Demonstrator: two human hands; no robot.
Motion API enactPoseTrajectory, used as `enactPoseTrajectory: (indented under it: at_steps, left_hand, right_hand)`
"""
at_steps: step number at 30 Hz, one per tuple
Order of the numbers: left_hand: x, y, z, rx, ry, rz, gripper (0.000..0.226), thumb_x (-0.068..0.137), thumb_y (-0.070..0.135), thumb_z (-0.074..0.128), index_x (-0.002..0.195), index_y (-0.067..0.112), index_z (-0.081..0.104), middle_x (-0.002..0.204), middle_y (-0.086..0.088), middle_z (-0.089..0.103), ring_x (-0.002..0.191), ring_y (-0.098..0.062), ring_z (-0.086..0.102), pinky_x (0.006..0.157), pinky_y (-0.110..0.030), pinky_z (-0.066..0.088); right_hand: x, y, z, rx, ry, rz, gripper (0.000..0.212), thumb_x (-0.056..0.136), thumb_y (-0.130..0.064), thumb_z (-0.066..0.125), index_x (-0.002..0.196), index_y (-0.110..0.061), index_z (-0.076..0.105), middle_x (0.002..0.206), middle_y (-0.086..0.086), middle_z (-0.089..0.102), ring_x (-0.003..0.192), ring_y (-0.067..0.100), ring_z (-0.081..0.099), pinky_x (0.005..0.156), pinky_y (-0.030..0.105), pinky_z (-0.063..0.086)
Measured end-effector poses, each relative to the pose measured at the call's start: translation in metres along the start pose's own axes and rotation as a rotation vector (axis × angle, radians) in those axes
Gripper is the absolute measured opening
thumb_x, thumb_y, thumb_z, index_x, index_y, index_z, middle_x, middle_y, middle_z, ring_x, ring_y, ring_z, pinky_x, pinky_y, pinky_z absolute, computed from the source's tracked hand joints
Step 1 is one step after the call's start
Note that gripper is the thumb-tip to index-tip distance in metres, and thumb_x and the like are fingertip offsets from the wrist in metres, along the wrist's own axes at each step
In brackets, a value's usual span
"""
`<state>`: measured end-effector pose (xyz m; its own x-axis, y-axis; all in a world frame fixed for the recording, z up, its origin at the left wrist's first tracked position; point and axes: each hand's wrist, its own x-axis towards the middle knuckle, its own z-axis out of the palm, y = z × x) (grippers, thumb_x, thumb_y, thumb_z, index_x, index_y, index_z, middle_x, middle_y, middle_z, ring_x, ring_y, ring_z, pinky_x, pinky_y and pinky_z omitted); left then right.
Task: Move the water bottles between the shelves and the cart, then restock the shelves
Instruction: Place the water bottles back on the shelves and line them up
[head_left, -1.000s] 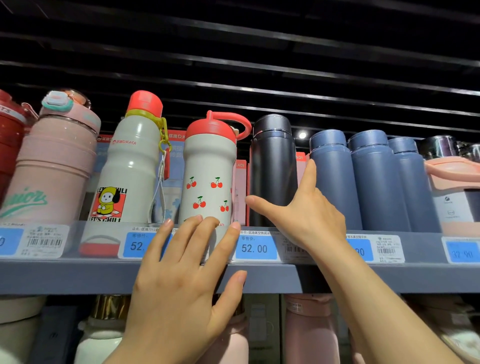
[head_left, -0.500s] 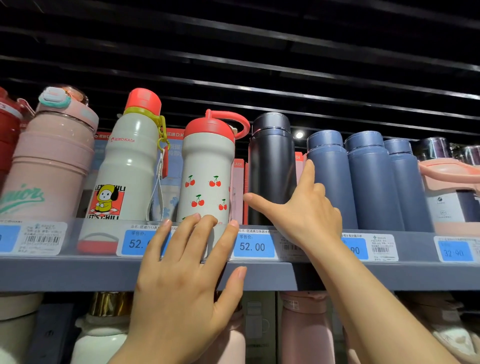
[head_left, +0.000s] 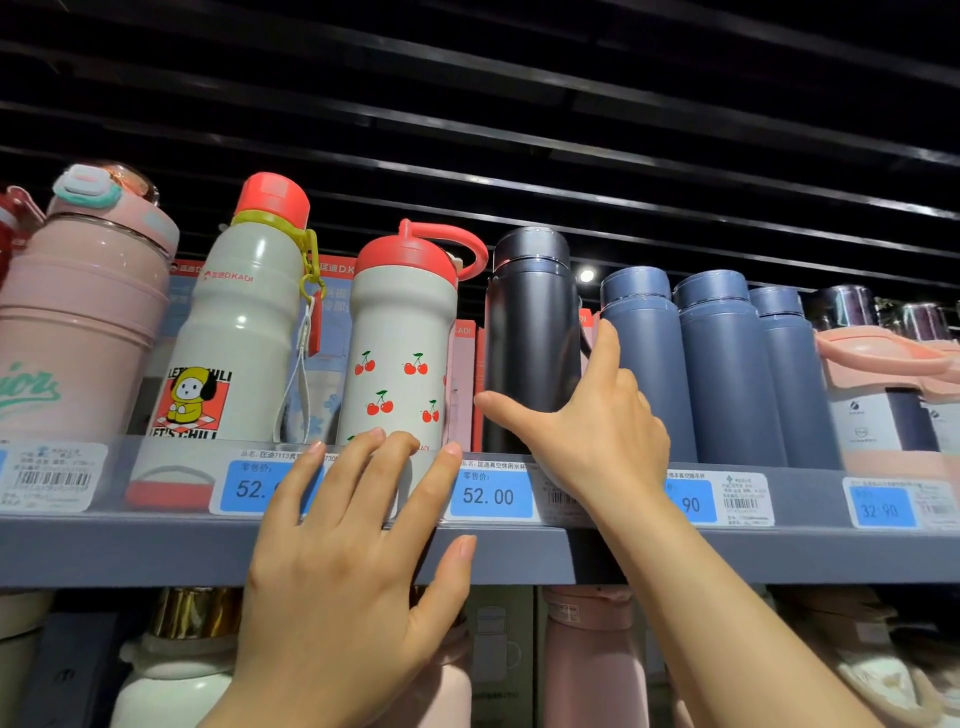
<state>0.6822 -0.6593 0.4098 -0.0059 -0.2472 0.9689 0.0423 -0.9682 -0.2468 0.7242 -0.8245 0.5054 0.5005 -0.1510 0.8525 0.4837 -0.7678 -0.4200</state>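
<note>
A row of water bottles stands on the grey upper shelf (head_left: 156, 551). My right hand (head_left: 597, 436) holds the black bottle (head_left: 532, 332) low down. Its thumb lies across the bottle's front toward the left edge. Its index finger reaches up the right side, in the gap beside a blue bottle (head_left: 644, 364). My left hand (head_left: 337, 571) rests with straight, spread fingers on the clear price rail in front of the cherry-print bottle (head_left: 402, 353), holding nothing. No cart is in view.
Left of the cherry bottle stand a white cartoon-print bottle (head_left: 234, 332) and a pink bottle (head_left: 83, 322). Two more blue bottles (head_left: 727, 364) and a peach-lidded cup (head_left: 883, 395) stand to the right. Blue price tags (head_left: 491, 496) line the rail. The lower shelf holds several more bottles (head_left: 587, 660).
Both hands stay almost where they were. My right index finger has bent slightly in against the black bottle's side. The view has shifted a little.
</note>
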Motion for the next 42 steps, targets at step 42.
enactPoseTrajectory:
  at_steps: [42]
  left_hand:
    - [0.0003,0.0004,-0.0012,0.002,-0.012,-0.005,0.053,0.089,0.045,0.043,0.127,0.016,0.066,0.122,-0.011,0.064,0.115,-0.033,0.061,0.103,-0.052,0.035]
  right_hand:
    - [-0.0012,0.0054,-0.0007,0.049,-0.038,-0.087,0.105,0.072,-0.067,0.066,0.148,-0.038,0.000,0.140,0.003,0.044,0.115,0.026,0.054,0.078,0.035,0.037]
